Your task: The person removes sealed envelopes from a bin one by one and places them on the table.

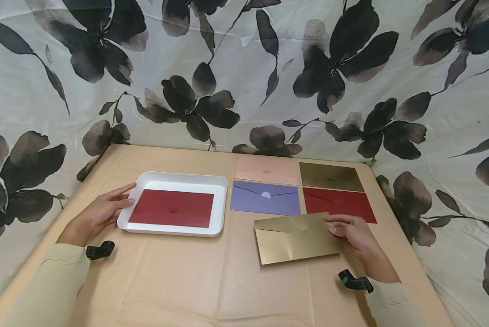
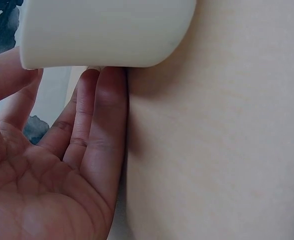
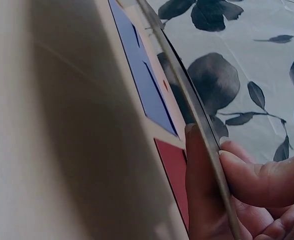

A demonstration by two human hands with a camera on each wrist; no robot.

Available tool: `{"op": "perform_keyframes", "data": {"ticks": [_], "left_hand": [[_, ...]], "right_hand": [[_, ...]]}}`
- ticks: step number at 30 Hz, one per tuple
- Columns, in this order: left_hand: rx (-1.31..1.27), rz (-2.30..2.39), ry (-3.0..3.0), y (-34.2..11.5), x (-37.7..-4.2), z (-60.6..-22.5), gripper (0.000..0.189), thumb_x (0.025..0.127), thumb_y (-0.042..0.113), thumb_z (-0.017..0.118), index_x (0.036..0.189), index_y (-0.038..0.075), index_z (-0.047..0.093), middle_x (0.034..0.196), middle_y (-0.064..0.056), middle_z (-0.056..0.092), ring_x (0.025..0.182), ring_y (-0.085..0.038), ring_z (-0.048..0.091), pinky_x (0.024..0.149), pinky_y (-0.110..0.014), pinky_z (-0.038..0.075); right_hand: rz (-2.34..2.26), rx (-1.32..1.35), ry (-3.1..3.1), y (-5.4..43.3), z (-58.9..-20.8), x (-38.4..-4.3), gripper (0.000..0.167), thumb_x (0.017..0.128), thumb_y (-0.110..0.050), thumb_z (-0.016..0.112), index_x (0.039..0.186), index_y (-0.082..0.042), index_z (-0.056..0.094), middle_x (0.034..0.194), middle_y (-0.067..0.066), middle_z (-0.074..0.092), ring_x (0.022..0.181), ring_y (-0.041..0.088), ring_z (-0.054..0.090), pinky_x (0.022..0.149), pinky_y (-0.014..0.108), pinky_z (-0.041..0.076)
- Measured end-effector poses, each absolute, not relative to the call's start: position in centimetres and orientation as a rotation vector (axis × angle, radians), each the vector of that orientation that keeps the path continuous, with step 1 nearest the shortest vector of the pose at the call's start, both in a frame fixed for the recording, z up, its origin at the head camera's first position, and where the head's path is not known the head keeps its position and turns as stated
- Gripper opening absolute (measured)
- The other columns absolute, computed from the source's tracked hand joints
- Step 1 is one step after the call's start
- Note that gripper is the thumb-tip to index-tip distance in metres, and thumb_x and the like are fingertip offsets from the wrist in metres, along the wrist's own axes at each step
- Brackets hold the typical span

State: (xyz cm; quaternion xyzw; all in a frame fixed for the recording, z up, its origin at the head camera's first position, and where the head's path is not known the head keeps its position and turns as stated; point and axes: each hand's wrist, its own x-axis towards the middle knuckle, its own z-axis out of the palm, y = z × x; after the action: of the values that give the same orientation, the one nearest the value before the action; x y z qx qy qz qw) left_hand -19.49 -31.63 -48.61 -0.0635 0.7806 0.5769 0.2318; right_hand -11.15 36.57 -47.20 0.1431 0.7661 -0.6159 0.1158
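In the head view my right hand [image 1: 356, 238] pinches a gold envelope [image 1: 293, 243] by its right end, raised and tilted. The right wrist view has this gold envelope [image 3: 194, 107] edge-on, with my thumb [image 3: 262, 182] against one face and a finger on the other. My left hand [image 1: 99, 213] touches the left side of a white tray [image 1: 171, 178], its fingers fairly straight. From the left wrist, my fingers [image 2: 104, 125] meet the edge of the tray [image 2: 102, 35]. A dark red envelope [image 1: 171, 208] lies flat inside the tray.
Beyond the held envelope lie a pink envelope [image 1: 266, 170], a purple one [image 1: 265, 200], a dark gold one [image 1: 330, 176] and a red one [image 1: 338, 200], the last partly covered. A floral cloth [image 1: 244, 59] hangs behind the tan-covered table [image 1: 187, 281].
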Motion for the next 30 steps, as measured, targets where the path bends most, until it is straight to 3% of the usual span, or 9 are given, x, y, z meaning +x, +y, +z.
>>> {"op": "perform_keyframes", "data": {"ticks": [9, 19, 21, 23, 26, 30], "left_hand": [[-0.179, 1.604, 2.112, -31.6, -19.6, -48.5, 0.079, 0.105, 0.034, 0.062, 0.168, 0.031, 0.013, 0.173, -0.025, 0.01, 0.104, 0.008, 0.063, 0.091, -0.025, 0.061], [-0.181, 1.575, 2.116, -32.0, -20.6, -48.1, 0.081, 0.104, 0.036, 0.064, 0.168, 0.032, 0.014, 0.174, -0.025, 0.006, 0.103, 0.011, 0.06, 0.088, -0.021, 0.06], [-0.183, 1.543, 2.135, -31.9, -20.8, -48.1, 0.081, 0.104, 0.038, 0.063, 0.168, 0.032, 0.013, 0.174, -0.025, 0.007, 0.115, 0.003, 0.06, 0.09, -0.022, 0.06], [-0.192, 1.519, 2.149, -31.9, -20.8, -48.2, 0.081, 0.104, 0.04, 0.063, 0.168, 0.033, 0.013, 0.174, -0.024, 0.007, 0.132, -0.013, 0.057, 0.092, -0.024, 0.06], [-0.204, 1.5, 2.161, -31.8, -20.7, -48.3, 0.08, 0.105, 0.042, 0.062, 0.168, 0.033, 0.013, 0.175, -0.023, 0.006, 0.15, -0.037, 0.038, 0.095, -0.026, 0.06], [-0.2, 1.504, 2.17, -31.9, -20.7, -48.5, 0.08, 0.105, 0.042, 0.061, 0.168, 0.033, 0.012, 0.174, -0.025, 0.006, 0.151, -0.041, 0.035, 0.095, -0.027, 0.06]], "right_hand": [[-1.783, 0.462, 2.267, 39.1, -47.5, -10.2, 0.036, 0.099, -0.002, 0.064, 0.102, -0.034, 0.081, 0.087, -0.017, 0.068, 0.083, 0.006, 0.06, 0.073, 0.023, 0.054], [-1.807, 0.506, 2.237, 40.7, -47.2, -9.4, 0.038, 0.1, 0.0, 0.062, 0.1, -0.034, 0.081, 0.085, -0.016, 0.068, 0.08, 0.006, 0.06, 0.071, 0.021, 0.053], [-1.81, 0.521, 2.228, 41.0, -47.2, -9.2, 0.038, 0.1, -0.001, 0.063, 0.099, -0.035, 0.08, 0.085, -0.016, 0.068, 0.079, 0.006, 0.059, 0.067, 0.022, 0.05], [-1.818, 0.527, 2.218, 41.5, -47.2, -9.0, 0.04, 0.1, 0.0, 0.062, 0.098, -0.035, 0.08, 0.085, -0.016, 0.068, 0.078, 0.006, 0.058, 0.064, 0.022, 0.048], [-1.852, 0.548, 2.187, 42.0, -47.2, -8.7, 0.04, 0.099, 0.003, 0.063, 0.098, -0.034, 0.08, 0.085, -0.015, 0.069, 0.077, 0.006, 0.058, 0.062, 0.023, 0.046], [-1.885, 0.553, 2.176, 42.8, -47.2, -8.5, 0.041, 0.098, 0.004, 0.063, 0.099, -0.033, 0.081, 0.086, -0.017, 0.073, 0.078, 0.005, 0.06, 0.066, 0.021, 0.049]]}}
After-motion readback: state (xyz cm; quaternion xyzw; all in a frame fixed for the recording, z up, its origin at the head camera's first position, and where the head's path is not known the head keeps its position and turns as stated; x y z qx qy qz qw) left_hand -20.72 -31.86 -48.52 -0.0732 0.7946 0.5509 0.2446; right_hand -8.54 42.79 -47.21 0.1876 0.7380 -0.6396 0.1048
